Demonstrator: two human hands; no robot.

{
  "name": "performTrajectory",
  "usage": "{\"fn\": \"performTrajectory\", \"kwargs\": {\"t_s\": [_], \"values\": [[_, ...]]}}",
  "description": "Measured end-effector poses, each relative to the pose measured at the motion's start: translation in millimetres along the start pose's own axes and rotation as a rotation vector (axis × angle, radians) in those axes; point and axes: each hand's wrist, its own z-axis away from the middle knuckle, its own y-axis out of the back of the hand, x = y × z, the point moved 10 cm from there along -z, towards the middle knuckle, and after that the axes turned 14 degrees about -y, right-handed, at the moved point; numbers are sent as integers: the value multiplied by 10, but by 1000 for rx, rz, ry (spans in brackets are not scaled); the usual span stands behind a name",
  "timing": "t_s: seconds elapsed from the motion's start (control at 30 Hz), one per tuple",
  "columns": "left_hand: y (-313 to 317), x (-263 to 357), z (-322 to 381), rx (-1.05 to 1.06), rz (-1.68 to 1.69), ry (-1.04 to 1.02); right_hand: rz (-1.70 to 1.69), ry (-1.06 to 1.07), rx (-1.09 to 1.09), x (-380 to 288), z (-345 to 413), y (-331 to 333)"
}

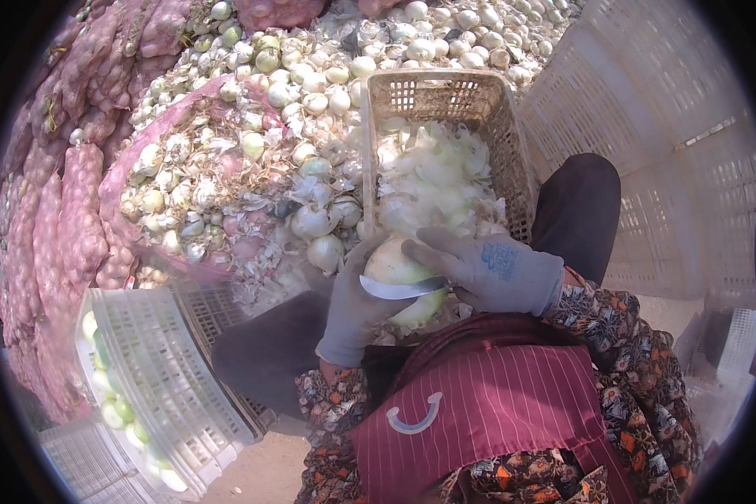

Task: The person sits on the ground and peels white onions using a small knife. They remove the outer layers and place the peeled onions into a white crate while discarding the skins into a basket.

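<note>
My left hand (359, 302), in a grey work glove, is closed around the side of a large pale onion (394, 261) with a greenish lower part. My right hand (479, 261), gloved the same way, has its fingers against the onion's right side and holds a knife with a curved blade (406, 288). The blade lies across the front of the onion; its handle is mostly hidden in my right hand. Just beyond both hands stands a dirty plastic crate (444, 75) with onion peels and pieces (435, 164) in it.
Loose onions (315, 101) lie heaped ahead, some on an open pink mesh bag (123, 173). Full mesh bags (79, 208) are stacked at left. A white crate (157, 365) with peeled onions stands at lower left. Large pale crates (655, 157) rise at right, beside my knee (579, 208).
</note>
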Motion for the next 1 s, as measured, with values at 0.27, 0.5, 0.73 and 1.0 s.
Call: {"fn": "performTrajectory", "kwargs": {"t_s": [0.27,0.5,0.73,1.0], "values": [[-127,-25,104,-21,168,123,4,-50,-71,147,-1,-233],[-49,-66,65,-120,-79,118,-376,-98,-173,433,-80,-519],[-90,-43,142,-100,196,136,-935,-637,-208,1238,30,-519],[119,-114,36,188,217,109,-474,-194,87,553,50,-171]]}}
